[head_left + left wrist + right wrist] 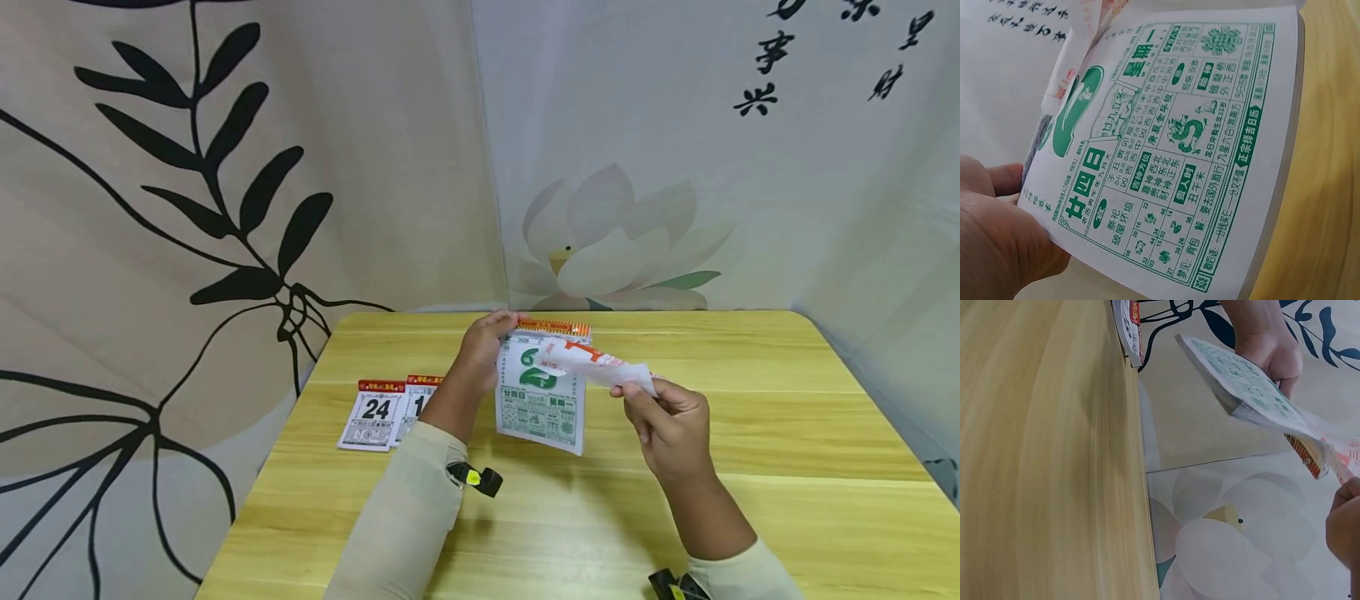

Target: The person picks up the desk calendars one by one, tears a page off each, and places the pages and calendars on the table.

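A thick tear-off calendar (542, 408) with green print and an orange-striped top band is held above the table, tilted. My left hand (482, 352) grips it at its upper left edge; in the left wrist view the thumb side lies along the pad (1210, 150). A red-printed page (592, 360), partly folded over, stretches from the pad's top towards the right. My right hand (671, 421) pinches this page's free end between thumb and fingers. The page still meets the pad near the top band, and covers part of the large green numeral.
Two smaller calendars with red headers lie on the wooden table (750, 400) left of my left forearm: one shows 24 (372, 414), the other calendar (412, 404) is partly hidden by the arm. A printed cloth backdrop (637, 125) stands behind the table's far edge.
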The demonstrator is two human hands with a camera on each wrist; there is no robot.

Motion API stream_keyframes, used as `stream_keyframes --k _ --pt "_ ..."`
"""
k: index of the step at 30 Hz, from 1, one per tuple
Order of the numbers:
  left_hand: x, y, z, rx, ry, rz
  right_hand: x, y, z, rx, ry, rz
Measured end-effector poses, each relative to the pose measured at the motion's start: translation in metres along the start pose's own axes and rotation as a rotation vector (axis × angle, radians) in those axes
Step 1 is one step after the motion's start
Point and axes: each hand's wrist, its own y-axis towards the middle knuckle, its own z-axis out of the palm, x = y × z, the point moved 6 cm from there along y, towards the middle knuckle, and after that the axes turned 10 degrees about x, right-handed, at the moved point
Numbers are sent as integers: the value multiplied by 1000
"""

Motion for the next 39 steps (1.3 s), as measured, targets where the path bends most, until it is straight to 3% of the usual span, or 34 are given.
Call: stream_keyframes --k 6,12,22,39 --pt "2 0 0 -21 -28 -10 2 -1 -3 63 64 -79" --pt "4 2 3 8 -38 -13 6 -1 -8 107 116 -124" --pt "6 3 -1 -16 -38 -16 16 0 -15 178 236 -182" --pt "5 5 3 -8 -47 -26 23 -4 -21 322 291 -167"
